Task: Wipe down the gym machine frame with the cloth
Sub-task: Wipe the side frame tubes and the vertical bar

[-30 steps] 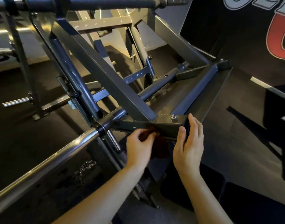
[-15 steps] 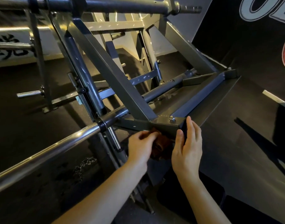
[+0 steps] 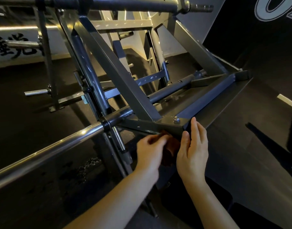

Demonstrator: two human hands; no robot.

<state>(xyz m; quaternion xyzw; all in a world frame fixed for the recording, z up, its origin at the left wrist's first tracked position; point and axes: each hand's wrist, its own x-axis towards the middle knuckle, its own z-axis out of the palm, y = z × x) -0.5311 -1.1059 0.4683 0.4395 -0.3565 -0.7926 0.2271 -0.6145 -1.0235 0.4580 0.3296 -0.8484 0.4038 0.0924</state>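
My left hand (image 3: 150,146) grips the bunched brown cloth (image 3: 171,148) under a corner of the gym machine frame (image 3: 166,121); my right hand (image 3: 193,151), fingers straight, steadies the end. Soft and limp, the cloth seems best held wadded.

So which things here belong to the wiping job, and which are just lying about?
Job: reddish-brown cloth gripped by the left hand; grey steel machine frame; right hand resting on its corner.
Just about: white wall banner with black characters; what looks like a chain on the dark floor.

Left hand (image 3: 150,149) presses a brown cloth (image 3: 171,151) against the frame (image 3: 152,126); right hand (image 3: 192,151) steadies its corner.
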